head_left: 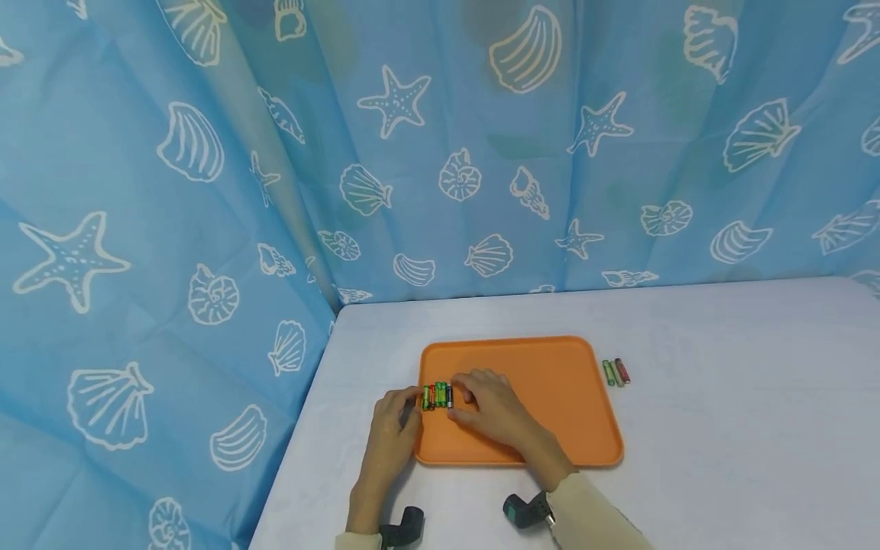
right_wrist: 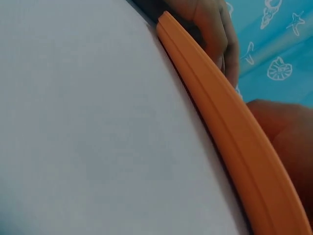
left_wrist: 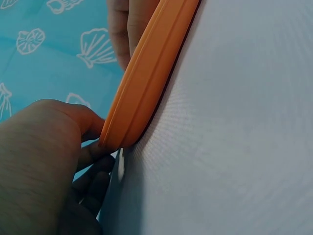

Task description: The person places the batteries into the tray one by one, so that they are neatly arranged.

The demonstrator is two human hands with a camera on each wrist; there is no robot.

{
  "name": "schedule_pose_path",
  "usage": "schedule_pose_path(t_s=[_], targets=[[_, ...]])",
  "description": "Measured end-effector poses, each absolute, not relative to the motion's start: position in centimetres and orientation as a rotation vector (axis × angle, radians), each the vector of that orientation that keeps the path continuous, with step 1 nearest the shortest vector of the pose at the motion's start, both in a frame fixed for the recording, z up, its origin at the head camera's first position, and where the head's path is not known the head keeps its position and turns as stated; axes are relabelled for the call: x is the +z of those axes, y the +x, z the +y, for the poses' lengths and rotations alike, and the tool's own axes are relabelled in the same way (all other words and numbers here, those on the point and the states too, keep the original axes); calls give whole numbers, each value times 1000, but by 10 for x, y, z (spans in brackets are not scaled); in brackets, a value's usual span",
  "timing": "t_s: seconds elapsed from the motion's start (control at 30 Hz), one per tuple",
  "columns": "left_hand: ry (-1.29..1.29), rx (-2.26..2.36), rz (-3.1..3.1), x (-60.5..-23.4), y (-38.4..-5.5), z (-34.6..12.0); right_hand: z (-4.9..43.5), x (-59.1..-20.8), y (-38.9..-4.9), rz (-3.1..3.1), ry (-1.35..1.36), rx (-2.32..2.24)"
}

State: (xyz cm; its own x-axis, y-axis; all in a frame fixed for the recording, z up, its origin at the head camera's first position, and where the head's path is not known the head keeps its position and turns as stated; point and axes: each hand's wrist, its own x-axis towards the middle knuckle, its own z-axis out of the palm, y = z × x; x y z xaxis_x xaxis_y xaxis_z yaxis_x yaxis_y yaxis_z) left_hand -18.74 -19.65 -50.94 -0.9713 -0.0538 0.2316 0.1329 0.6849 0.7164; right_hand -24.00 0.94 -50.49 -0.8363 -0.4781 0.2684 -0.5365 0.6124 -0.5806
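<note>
My two hands flank a row of small batteries [head_left: 438, 396] on the orange tray [head_left: 550, 401].
My left hand [head_left: 393, 434] is at the row's left end, by the tray's left rim, thumb and forefinger spread apart; my right hand [head_left: 498, 410] is at the other end, beside the dark battery [head_left: 450, 396], its fingers loosely bent with a gap between forefinger and thumb; I cannot tell whether either hand presses on the row; its green, red and dark batteries lie side by side near the tray's left edge; three loose batteries [head_left: 616, 372] lie on the white tabletop [head_left: 729, 420], just beyond the tray's right side; a blue curtain [head_left: 619, 69] with white shells and starfish hangs behind.
</note>
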Motion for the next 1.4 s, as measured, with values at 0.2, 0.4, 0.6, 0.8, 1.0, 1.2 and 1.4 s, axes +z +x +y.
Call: schedule_pose_path(t_s=[0.2,0.4,0.6,0.8,1.0,1.2,1.4], targets=[[-50,-1213,-2648,-511,-187,-199,34,-502,-237,-2702,883,1144],[-52,-1237,-2647,-507,-188,-205,79,-482,-234,-2644,795,1126],[-31,-1237,-2661,-507,-189,-204,141,-471,-227,-2577,672,1002],[7,-1240,-2658,-508,-187,-204,209,-477,-232,-2583,505,937],[57,-1251,-2695,-508,-184,-203,259,-496,-236,-2634,344,972],[20,-1231,-2677,-508,-183,-203,269,-509,-244,-2804,370,1034],[2,-1227,-2676,-508,-185,-200,276,-512,-258,-2943,462,975]])
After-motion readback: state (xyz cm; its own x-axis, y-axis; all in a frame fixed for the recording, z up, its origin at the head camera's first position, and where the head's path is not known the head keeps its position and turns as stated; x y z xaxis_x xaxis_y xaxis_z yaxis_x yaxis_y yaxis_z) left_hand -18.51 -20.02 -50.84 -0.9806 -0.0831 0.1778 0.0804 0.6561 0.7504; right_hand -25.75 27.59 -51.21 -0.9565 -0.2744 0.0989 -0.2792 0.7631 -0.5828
